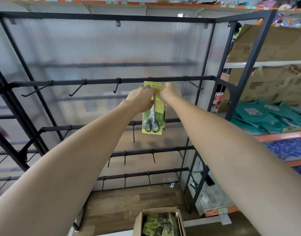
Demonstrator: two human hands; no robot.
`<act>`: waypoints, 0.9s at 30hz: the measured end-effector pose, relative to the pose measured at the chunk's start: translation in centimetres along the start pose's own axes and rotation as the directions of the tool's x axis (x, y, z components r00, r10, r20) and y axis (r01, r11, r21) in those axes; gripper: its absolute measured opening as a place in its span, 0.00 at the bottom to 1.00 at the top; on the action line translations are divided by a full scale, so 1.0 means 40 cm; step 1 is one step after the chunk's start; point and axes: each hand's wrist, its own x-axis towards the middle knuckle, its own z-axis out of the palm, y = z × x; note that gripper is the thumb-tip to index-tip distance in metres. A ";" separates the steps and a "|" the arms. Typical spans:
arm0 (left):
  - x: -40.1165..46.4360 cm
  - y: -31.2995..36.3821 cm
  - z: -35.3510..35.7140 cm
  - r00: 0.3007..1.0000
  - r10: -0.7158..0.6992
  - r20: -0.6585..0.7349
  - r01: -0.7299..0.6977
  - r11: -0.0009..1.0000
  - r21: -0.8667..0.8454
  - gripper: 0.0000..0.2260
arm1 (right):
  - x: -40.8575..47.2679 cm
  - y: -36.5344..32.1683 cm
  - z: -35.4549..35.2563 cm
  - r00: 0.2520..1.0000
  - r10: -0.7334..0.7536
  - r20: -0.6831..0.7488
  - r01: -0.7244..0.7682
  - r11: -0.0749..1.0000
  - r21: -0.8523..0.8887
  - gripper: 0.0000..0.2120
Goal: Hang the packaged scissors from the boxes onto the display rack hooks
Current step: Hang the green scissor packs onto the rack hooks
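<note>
Yellow-green scissors pack (153, 114) hangs at the rack's (103, 81) top bar, mid-frame. Left hand (142, 97) & right hand (170, 93) both pinch its top card, prob. to line the hole up w/ a hook hidden behind it. Looks like 2-3 packs stacked; can't tell. Four bare hooks (116, 86) show on that bar. One box (160, 222) w/ more packs sits at 6 o'clock.

Teal bags (265, 116) are stacked on a shelf (281, 135) at right, flattened cardboard (274, 45) above them; wood-pattern flooring (129, 201) is seen below.
</note>
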 end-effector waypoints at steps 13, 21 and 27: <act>-0.012 -0.040 0.007 0.998 0.063 0.018 -0.063 0.998 0.004 0.23 | -0.022 -0.003 0.011 0.991 -0.097 -0.096 0.103 0.993 0.061 0.08; -0.021 -0.061 -0.004 0.990 0.139 0.004 -0.139 0.990 0.031 0.24 | -0.006 0.024 0.013 0.989 -0.144 -0.030 0.147 0.981 0.128 0.06; -0.013 -0.056 -0.011 0.988 0.156 0.021 -0.157 0.987 0.035 0.20 | 0.014 0.031 -0.007 0.982 -0.186 0.037 0.184 0.982 0.052 0.05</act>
